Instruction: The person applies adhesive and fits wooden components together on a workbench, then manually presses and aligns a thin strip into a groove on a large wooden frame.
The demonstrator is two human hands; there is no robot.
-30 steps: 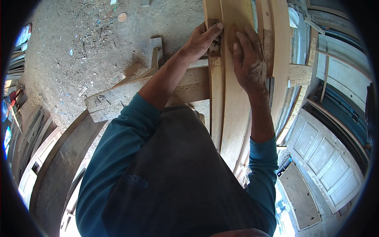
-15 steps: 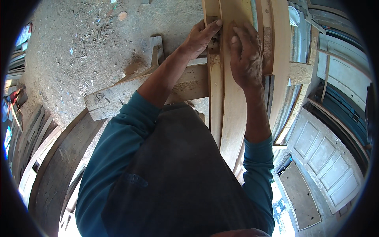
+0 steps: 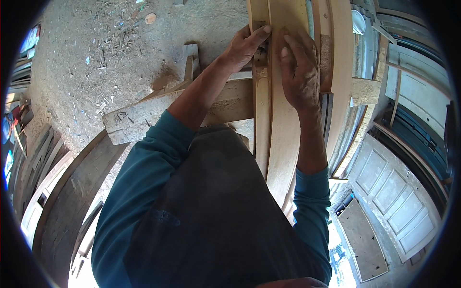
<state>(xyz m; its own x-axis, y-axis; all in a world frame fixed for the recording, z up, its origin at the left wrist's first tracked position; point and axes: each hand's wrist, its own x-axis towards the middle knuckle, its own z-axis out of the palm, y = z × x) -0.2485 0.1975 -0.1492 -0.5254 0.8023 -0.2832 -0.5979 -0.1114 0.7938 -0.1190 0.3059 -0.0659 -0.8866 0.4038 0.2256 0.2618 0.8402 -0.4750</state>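
A long pale wooden board (image 3: 283,129) runs away from me, with a narrower wooden strip (image 3: 260,96) along its left side. My left hand (image 3: 242,48) is closed around the strip's left edge, thumb on top and the other fingers mostly hidden underneath. Beside that thumb, a dark rough patch shows in the wood. On the board's face rests my right hand (image 3: 301,79), palm down with its fingers stretched out; nothing shows in it, though the area under the palm is hidden.
A rough crossbeam (image 3: 180,108) with nails lies under the boards. More planks (image 3: 342,57) lie to the right, and a white panelled door (image 3: 389,192) leans beyond. Wood scraps (image 3: 117,43) litter the floor at left. A curved dark plank (image 3: 77,187) stands at lower left.
My right hand has shifted very slightly toward me on the board. The left hand keeps its grip in the same place.
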